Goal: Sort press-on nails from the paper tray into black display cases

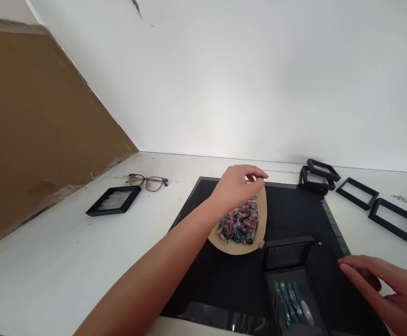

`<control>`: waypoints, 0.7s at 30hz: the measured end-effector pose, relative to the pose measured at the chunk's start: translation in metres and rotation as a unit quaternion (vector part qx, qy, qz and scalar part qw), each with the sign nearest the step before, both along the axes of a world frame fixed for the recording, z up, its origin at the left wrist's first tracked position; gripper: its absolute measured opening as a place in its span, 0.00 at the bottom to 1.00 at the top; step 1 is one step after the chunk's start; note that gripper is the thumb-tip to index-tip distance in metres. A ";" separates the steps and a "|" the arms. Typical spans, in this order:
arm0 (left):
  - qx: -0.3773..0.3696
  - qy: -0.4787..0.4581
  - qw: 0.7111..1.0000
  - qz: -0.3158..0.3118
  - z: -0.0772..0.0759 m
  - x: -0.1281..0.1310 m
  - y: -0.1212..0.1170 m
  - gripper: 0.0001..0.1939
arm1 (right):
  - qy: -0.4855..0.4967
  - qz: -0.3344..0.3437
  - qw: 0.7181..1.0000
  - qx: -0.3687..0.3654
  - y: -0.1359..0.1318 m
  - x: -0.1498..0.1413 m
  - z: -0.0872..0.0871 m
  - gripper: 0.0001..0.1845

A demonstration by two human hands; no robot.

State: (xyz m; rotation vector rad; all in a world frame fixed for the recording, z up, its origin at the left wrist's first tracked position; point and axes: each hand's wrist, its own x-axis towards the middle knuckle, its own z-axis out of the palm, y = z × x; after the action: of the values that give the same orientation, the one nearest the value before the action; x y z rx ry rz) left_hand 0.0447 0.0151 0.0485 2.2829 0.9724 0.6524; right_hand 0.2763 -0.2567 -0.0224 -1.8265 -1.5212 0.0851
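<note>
My left hand [237, 187] reaches over a tan dish [233, 249] with its thumb and fingertips pinched near the far rim. Whatever lies between those fingertips is hidden. Heaped in the dish are shiny false nails [240, 226] in teal, pink and clear tones, partly covered by my wrist. Nearer to me a black display case [287, 241] stands with its lid raised, several teal nails [289, 296] and a pale oval piece [307, 312] inside. To its right my right hand [387, 287] hovers, thumb and index fingertip together; I cannot make out anything in them.
A black mat [220, 287] lies under the dish and case. At the far right are stacked black frames [320, 175] and two flat frames [395, 219]. On the left sit eyeglasses [149, 182] and a closed black case [114, 200]. A cardboard panel [42, 112] and white wall [241, 84] bound the table.
</note>
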 end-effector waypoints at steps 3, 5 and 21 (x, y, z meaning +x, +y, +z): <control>-0.054 -0.170 0.984 -0.018 0.009 -0.007 0.000 0.10 | 0.020 0.040 0.997 -0.064 -0.004 0.016 -0.009 0.25; -0.042 -0.233 0.971 -0.043 0.014 -0.011 -0.006 0.08 | 0.035 0.049 0.994 -0.090 -0.006 0.026 -0.014 0.22; 0.490 -0.270 0.822 -0.104 0.045 -0.057 -0.109 0.09 | -0.010 0.042 0.997 -0.068 0.003 0.014 -0.009 0.22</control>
State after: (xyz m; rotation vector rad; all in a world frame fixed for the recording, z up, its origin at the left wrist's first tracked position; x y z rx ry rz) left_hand -0.0128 -0.0935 0.0934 2.6573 0.0432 1.8955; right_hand 0.2904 -0.2533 -0.0316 -1.8737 -1.6411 0.2172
